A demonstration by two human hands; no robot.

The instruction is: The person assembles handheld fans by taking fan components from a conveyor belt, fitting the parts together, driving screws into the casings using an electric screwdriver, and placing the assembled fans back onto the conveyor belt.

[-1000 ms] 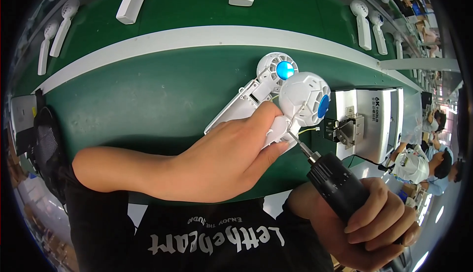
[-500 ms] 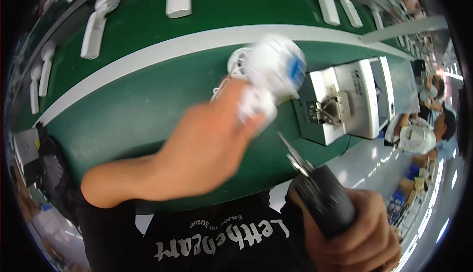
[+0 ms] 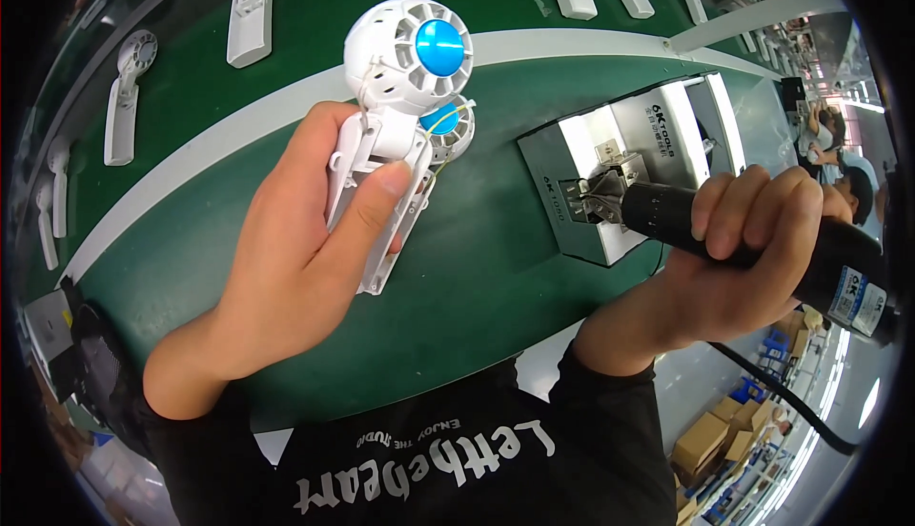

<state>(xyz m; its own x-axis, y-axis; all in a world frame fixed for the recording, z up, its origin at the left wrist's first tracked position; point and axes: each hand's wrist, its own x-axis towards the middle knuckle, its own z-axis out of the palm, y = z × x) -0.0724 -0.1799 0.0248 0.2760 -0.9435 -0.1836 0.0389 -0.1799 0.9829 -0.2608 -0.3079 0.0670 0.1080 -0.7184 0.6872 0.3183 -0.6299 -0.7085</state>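
We're leaving room at bench [image 3: 457, 269] near edge; left grip [image 3: 295, 231] grasping white fan [image 3: 396, 97], long axis pointing head-first toward far edge; right grip [image 3: 753, 269] grasping driver [image 3: 672, 216].

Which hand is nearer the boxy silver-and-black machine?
Right. The right hand is close beside the machine, holding a black screwdriver; the left hand is farther off, left of the machine, holding a white fan piece.
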